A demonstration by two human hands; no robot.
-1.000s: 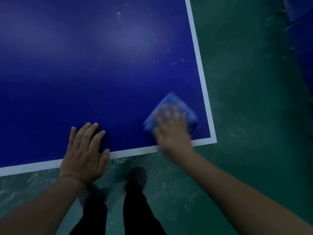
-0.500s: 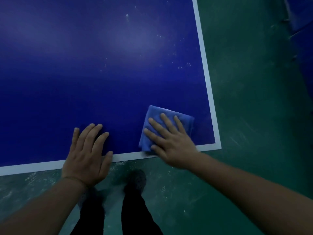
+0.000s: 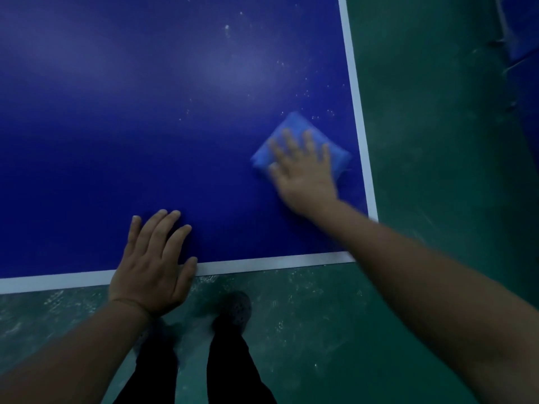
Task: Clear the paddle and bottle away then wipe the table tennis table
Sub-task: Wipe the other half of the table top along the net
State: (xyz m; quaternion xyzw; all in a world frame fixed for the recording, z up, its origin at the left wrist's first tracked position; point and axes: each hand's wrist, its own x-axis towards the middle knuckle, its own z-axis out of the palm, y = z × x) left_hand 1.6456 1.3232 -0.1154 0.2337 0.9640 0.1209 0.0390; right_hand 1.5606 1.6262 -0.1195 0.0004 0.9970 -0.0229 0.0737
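Right hand [image 3: 304, 173] flat, fingers spread, pressing folded cloth [image 3: 294, 126] onto table [image 3: 145, 112] at 3 o'clock — soft, light, slides easily; press centre. Left hand [image 3: 151, 266] flat on edge at 7 o'clock — holds nothing.

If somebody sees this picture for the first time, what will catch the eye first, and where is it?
First comes the light blue cloth near the table's right corner, with the right hand pressing flat on it, both blurred. Next is the left hand, resting flat on the white edge line of the dark blue table at the near side. White specks lie on the surface just beyond the cloth.
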